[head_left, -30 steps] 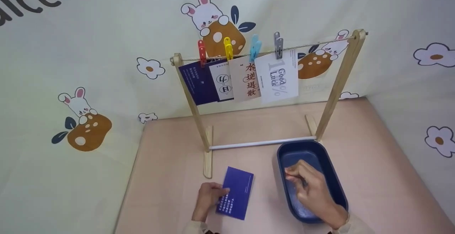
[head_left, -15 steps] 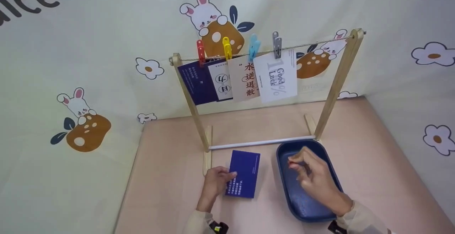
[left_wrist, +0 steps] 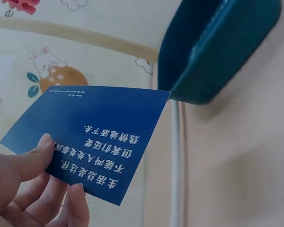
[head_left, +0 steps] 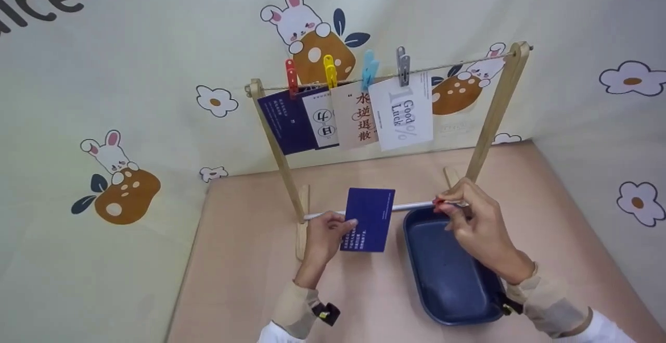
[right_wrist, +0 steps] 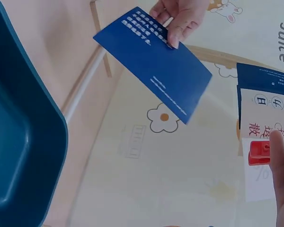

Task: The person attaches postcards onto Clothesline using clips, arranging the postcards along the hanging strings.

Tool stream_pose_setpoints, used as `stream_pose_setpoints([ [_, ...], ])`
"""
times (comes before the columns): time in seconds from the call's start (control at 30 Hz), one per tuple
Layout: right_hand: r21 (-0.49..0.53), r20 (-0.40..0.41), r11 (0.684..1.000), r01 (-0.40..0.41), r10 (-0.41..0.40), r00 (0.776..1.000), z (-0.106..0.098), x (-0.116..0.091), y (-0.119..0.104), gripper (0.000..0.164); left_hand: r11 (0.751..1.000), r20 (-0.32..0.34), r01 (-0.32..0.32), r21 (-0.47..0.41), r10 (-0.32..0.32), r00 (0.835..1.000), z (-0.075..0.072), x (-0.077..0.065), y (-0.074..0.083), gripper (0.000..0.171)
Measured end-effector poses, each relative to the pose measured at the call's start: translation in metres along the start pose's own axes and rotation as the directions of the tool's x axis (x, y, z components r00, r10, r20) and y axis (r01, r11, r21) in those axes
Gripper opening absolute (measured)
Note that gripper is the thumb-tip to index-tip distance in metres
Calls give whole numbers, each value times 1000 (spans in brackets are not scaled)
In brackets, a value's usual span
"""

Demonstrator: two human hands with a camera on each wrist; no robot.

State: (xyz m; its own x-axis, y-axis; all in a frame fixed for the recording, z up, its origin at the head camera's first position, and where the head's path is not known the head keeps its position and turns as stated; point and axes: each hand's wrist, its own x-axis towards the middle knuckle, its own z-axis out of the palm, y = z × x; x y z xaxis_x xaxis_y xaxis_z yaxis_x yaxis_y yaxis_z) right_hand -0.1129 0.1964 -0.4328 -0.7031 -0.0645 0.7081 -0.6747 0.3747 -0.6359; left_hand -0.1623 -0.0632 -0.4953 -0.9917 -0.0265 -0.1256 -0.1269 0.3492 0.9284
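Pinched between thumb and fingers of my left hand (head_left: 327, 236) is a dark blue card (head_left: 369, 218) with white printed lines. It is held up in front of the stand's white lower bar. My right hand (head_left: 481, 228) pinches a red clothespin (head_left: 441, 205) above the far end of the blue bin; the right wrist view shows the red clothespin (right_wrist: 262, 152) under a finger. Several cards hang from a cord (head_left: 452, 68) on a wooden stand (head_left: 494, 114). Red (head_left: 291, 78), yellow, light blue and grey clothespins grip them; the rightmost is a white "Good Luck" card (head_left: 403, 116).
The dark blue bin (head_left: 447, 275) stands on the pink tabletop (head_left: 239, 280), under my right hand. The stand's left foot (head_left: 302, 239) lies beside my left hand. Behind rises a pale cloth backdrop (head_left: 156, 46) printed with rabbits and flowers.
My left hand has raised the blue card forward and slightly right, away from the tabletop. My right hand has lifted the red clothespin up from over the bin, toward the stand.
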Motion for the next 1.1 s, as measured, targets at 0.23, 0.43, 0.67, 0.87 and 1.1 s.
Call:
stream_pose_setpoints([
  [0.23,16,41,997,-69,69,997,-4,17,-5,16,1000,-42,-29,3,29,999,10,0,39,23],
  [0.43,120,47,985,-126,122,991,-10,33,-9,8,993,-52,-111,-31,109,993,26,2,68,24],
  [0.67,196,20,970,-143,142,990,-21,56,-10,8,986,-72,-156,-58,152,986,40,8,100,24],
  [0.87,211,8,960,-183,185,983,-27,69,-13,11,980,-56,-182,-82,178,982,52,12,119,23],
  [1.1,175,6,967,-183,185,983,-36,89,-17,13,974,-72,-223,-47,220,973,56,19,141,25],
])
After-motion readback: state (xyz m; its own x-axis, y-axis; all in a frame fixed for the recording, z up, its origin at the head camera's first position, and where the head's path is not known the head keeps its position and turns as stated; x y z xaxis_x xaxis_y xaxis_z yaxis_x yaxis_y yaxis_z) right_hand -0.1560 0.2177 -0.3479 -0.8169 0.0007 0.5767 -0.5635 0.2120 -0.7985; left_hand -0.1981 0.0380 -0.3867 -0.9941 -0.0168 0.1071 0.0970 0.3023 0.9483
